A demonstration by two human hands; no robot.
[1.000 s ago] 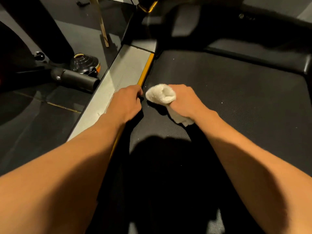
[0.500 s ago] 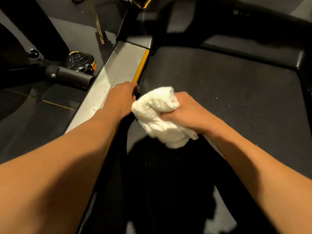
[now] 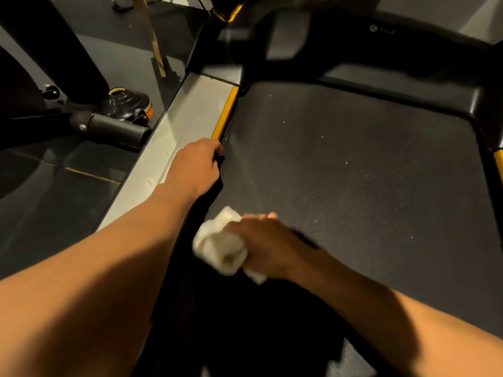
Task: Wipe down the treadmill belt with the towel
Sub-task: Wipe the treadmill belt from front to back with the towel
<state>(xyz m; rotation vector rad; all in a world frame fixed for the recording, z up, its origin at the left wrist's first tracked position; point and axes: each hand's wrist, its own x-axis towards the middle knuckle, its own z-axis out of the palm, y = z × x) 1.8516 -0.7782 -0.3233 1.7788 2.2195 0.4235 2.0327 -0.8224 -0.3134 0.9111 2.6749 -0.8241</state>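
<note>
The right hand (image 3: 261, 240) is clenched around a bunched white towel (image 3: 220, 247), which bulges out from the thumb side and sits low against the near left part of the treadmill belt (image 3: 353, 172); motion blur keeps me from telling whether the cloth is pressed flat on the surface. From that hand, nearly all the unwiped-looking belt lies ahead and to the right, its long axis running away toward the motor cover (image 3: 394, 53), with pale specks scattered across the middle. The left hand (image 3: 194, 167) rests on the grey side rail (image 3: 190, 118), fingers curled over the inner edge by the yellow strip (image 3: 226, 112), holding nothing loose; it seems to serve as a brace. Nothing stands on the belt itself. Off the rail to the left sit a black dumbbell-like weight (image 3: 128, 104) and a machine's foot bar (image 3: 114, 127), well clear.
</note>
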